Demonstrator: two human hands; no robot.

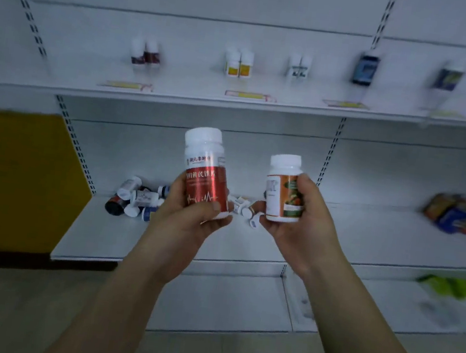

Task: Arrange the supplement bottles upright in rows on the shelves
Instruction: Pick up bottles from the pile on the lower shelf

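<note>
A person stood facing white shop shelving, both bare arms stretched forward. The left hand [190,224] gripped a red-labelled bottle [206,182] with a white cap, fingers and thumb curled round its lower half, holding it upright. The right hand [301,228] held a smaller orange-labelled bottle [283,197], also upright, wrapped by curled fingers with the thumb across the label. Both bottles were in the air in front of the lower shelf [187,253], touching neither it nor each other. Behind the hands, on that shelf, lay a heap of bottles [138,198] tipped on their sides, not yet sorted. On the upper shelf [177,94] three pairs of bottles [239,62] stood upright near the back wall, well apart from one another, with darker bottles further right. Coloured packets [465,213] lay at the far right, blurred. The likely risks from here were these: the red bottle was gripped low, so a quick lift could let it tilt or slip; setting either bottle beside a standing pair could knock the neighbours over; and reaching into the heap could send the round bottles rolling toward the shelf's front edge.
</note>
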